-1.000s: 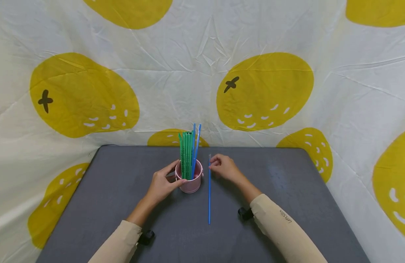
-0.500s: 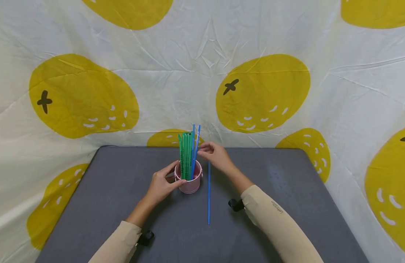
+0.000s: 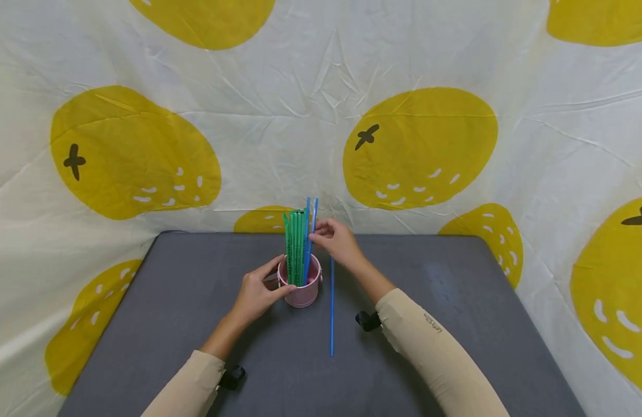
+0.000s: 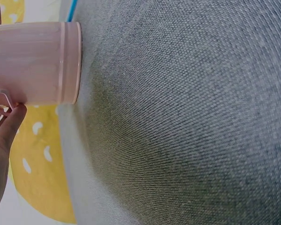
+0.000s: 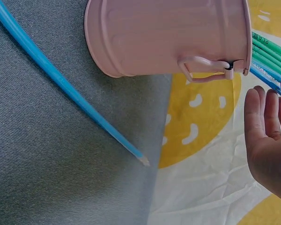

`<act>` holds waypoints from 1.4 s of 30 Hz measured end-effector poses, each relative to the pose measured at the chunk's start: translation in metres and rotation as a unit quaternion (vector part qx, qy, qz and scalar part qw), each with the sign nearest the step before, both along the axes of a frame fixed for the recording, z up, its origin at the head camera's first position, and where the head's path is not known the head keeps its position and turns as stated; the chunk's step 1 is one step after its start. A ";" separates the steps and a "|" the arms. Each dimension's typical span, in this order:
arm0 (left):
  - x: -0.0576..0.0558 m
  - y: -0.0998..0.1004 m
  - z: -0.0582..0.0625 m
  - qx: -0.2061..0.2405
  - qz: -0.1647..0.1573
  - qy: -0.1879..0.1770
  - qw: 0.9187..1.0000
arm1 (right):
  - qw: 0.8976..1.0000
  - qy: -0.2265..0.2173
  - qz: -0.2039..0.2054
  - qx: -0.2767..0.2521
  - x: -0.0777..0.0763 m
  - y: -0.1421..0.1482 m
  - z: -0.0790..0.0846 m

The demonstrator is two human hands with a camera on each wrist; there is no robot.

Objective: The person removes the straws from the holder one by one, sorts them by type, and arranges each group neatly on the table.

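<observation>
The left hand [image 3: 255, 295] wraps thumb and fingers around the round pink bucket [image 3: 302, 298], positioned at 2–3 o'clock. The right hand [image 3: 342, 243] is part-open; one slim blue bucket straw [image 3: 314, 214] stands at its 9 o'clock, at the thumb tip. One loose blue straw [image 3: 332, 313] lies on the dark grey tabletop [image 3: 284, 370]. White fruit-print cloth [image 3: 279, 150] hangs at 12 o'clock.

Green straws [image 3: 295, 243], lower ends hidden

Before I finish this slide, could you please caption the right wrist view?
Right hand at green and blue straws in a pink pail; another blue straw lies on the gray tabletop.
</observation>
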State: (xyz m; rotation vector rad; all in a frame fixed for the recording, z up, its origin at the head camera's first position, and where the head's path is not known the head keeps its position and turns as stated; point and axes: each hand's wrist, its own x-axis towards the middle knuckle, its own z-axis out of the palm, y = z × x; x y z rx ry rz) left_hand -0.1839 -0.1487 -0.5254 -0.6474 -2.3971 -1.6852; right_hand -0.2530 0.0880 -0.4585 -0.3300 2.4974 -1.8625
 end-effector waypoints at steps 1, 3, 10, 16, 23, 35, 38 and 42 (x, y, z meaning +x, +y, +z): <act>0.000 0.000 0.000 -0.004 0.001 0.000 1.000 | 1.000 0.000 -0.001 0.001 0.000 0.000 0.000; 0.001 0.000 0.000 -0.010 0.001 0.001 1.000 | 1.000 0.000 -0.002 0.000 0.000 0.000 0.000; 0.001 0.001 0.001 -0.013 -0.005 0.001 1.000 | 1.000 0.005 0.005 -0.014 0.000 0.000 0.002; 0.001 0.001 0.001 -0.006 -0.004 -0.001 1.000 | 1.000 0.014 0.004 -0.010 0.002 0.002 0.010; 0.003 0.004 0.001 -0.005 0.001 -0.006 1.000 | 1.000 0.008 -0.001 -0.021 0.005 0.008 0.024; 0.001 0.004 -0.002 -0.003 0.008 -0.014 1.000 | 0.998 0.038 0.003 -0.059 0.008 0.022 0.057; 0.000 0.002 -0.003 0.004 0.005 -0.013 1.000 | 0.996 0.046 0.002 -0.074 0.009 0.027 0.065; 0.000 0.000 -0.003 -0.002 0.001 -0.008 1.000 | 0.994 0.055 0.004 -0.099 0.009 0.033 0.074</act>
